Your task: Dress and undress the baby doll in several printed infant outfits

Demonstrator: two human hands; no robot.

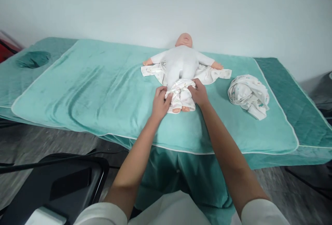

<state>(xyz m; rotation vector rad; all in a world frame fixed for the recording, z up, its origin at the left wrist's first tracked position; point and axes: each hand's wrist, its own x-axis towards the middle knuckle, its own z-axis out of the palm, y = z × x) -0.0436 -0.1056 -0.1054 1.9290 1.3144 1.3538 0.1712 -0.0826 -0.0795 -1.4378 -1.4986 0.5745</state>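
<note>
On the green bed lies a baby doll [178,61] on its back, head toward the wall, arms spread. White printed baby pants [180,92] are bunched around its lower legs, and the feet show at the leg openings. My left hand [161,103] grips the left side of the pants, thumb and fingers closed on the cloth. On the opposite side, my right hand [199,93] pinches the waistband's edge. Beneath the doll a white printed baby shirt [213,75] is spread, its sleeves reaching out below the doll's arms.
A crumpled white printed cloth [249,95] sits to the right on the green sheet [109,90]. The bed has a face hole [33,59] at its left end. A black chair [64,183] stands at lower left with a white object on it. Behind the bed rises a wall [129,7].
</note>
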